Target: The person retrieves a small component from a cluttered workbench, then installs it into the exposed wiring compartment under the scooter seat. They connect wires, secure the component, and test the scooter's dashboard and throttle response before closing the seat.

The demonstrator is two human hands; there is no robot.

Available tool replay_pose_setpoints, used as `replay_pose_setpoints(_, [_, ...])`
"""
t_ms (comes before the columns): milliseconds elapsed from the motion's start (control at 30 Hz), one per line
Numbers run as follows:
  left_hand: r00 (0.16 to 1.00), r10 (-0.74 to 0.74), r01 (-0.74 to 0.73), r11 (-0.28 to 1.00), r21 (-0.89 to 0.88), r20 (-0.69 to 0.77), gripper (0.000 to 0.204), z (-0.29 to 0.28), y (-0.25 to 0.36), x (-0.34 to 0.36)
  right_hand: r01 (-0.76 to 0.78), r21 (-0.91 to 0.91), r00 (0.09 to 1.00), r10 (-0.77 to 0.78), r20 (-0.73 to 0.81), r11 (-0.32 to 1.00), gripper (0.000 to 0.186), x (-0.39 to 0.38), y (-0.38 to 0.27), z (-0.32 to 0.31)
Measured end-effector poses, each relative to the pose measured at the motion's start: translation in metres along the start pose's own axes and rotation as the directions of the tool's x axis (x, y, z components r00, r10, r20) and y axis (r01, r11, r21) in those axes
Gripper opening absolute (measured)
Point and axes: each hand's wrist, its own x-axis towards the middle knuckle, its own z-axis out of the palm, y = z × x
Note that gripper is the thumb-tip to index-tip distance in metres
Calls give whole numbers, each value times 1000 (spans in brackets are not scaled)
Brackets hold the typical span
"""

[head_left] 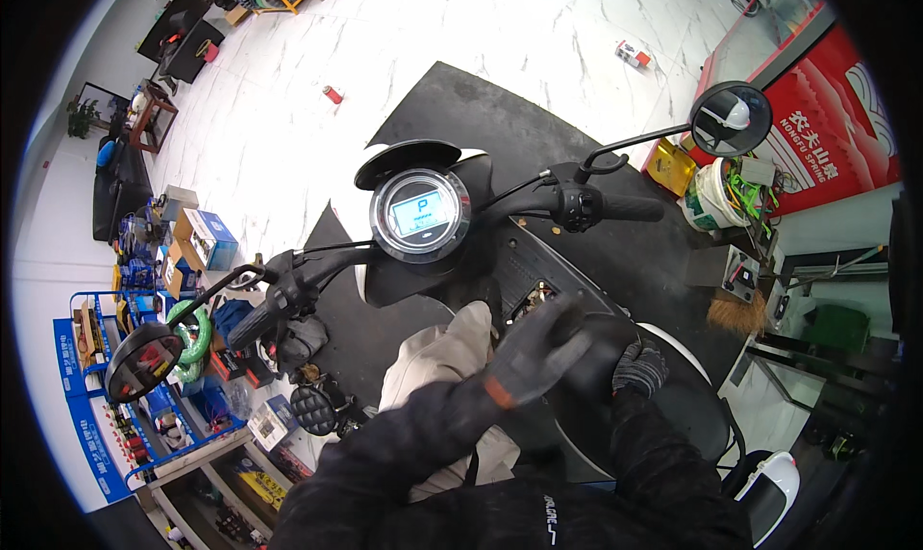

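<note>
An electric scooter stands in front of me, its round display (420,213) lit. My left hand (540,353), in a dark grey glove with an orange cuff edge, is over the space between footboard and seat. It is smeared by motion, so its fingers are unclear. Just beyond it, small metallic parts (535,298) lie on the black footboard (524,262). My right hand (641,369), in a grey striped glove, is closed by the black seat (687,406). Whatever it grips is hidden. A dark blurred shape (598,353) fills the gap between the hands.
Handlebar grips (630,209) and mirrors (731,119) spread out to both sides. A white bucket (707,199) of green straps stands at right beside a red cabinet (817,127). Boxes and a blue rack (183,435) crowd the left. A red can (333,95) is on the floor.
</note>
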Motion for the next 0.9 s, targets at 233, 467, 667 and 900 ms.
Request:
replay_pose_setpoints(233, [875, -428, 355, 245, -902, 228, 39, 98, -24, 160, 88, -1, 984, -87, -154, 996, 43, -1, 8, 13])
replay_pose_setpoints(467, [877, -460, 372, 468, -801, 139, 30, 105, -30, 177, 55, 16, 993, -53, -103, 998, 43, -2, 7, 13])
replay_pose_setpoints(667, [912, -407, 143, 433, -890, -51, 29, 126, -38, 180, 27, -31, 999, -28, -18, 999, 44, -2, 3, 4])
replay_pose_setpoints(900, [949, -145, -212, 362, -908, -279, 35, 123, -70, 181, -10, 10, 1000, 10, 0, 1000, 44, 0, 2, 7])
